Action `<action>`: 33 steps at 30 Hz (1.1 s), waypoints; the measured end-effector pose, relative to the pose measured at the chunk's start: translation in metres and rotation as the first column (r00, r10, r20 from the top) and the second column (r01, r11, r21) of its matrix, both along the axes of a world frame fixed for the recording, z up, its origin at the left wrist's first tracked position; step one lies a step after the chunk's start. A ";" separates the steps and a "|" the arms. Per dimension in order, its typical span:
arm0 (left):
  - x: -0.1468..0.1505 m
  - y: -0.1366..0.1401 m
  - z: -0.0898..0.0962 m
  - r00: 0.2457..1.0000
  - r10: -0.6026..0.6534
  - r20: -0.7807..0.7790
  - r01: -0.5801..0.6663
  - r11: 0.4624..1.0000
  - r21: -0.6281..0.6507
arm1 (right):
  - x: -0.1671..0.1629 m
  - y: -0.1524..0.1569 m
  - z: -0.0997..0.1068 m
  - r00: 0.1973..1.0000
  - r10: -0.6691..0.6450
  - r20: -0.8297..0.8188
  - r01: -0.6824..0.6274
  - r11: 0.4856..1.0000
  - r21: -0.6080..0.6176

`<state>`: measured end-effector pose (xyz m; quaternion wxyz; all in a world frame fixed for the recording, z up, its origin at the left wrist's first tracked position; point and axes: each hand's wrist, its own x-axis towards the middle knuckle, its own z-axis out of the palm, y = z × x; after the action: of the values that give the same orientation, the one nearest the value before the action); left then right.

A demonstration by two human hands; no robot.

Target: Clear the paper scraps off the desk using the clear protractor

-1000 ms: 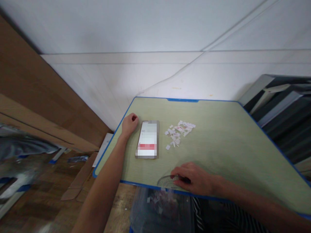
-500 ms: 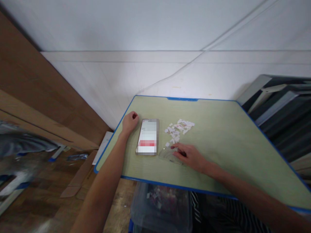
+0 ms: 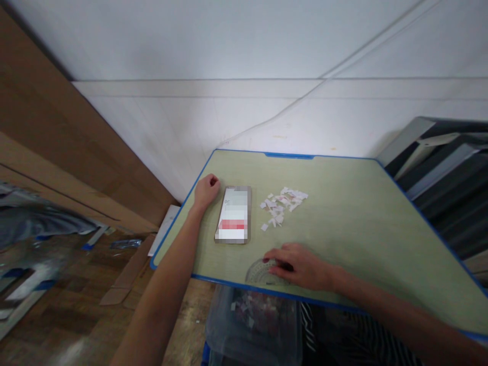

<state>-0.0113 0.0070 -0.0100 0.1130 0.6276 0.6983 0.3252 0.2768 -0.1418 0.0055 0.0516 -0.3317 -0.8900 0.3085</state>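
Protractor [image 3: 258, 272], straight edge running sideways, sits pinched in the right hand [image 3: 299, 267], with scraps [image 3: 282, 201] lying beyond.

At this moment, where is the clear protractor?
In the head view, the protractor is at the near edge of the table, toward its left side, touching the right hand.

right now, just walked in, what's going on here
A person sits or stands at a pale green table with blue edging. Their right hand holds a clear protractor near the table's near edge. Their left hand rests loosely curled beside a phone. Small paper scraps lie in a loose pile to the phone's right, apart from the protractor. Below the near edge, a clear plastic bin holds more scraps.
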 end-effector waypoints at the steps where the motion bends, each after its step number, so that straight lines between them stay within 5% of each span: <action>1: 0.000 0.000 0.000 1.000 0.001 -0.002 -0.001 1.000 0.002 | 0.000 0.000 -0.002 1.000 0.001 -0.018 -0.001 1.000 -0.010; 10: -0.001 0.001 -0.003 1.000 0.004 -0.015 -0.003 1.000 0.011 | -0.008 0.009 -0.012 0.942 -0.312 -0.124 0.317 0.948 0.018; 25: -0.001 0.003 -0.005 1.000 0.001 -0.025 -0.001 1.000 0.008 | -0.022 -0.003 0.008 0.997 -0.075 -0.002 0.075 0.996 -0.047; 33: -0.001 0.002 -0.003 1.000 0.004 0.004 -0.004 1.000 0.017 | -0.019 -0.009 0.000 0.998 0.037 -0.053 -0.040 0.998 -0.057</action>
<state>-0.0123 0.0093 -0.0135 0.1083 0.6265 0.6965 0.3326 0.2579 -0.1504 0.0056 0.0590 -0.3076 -0.8854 0.3435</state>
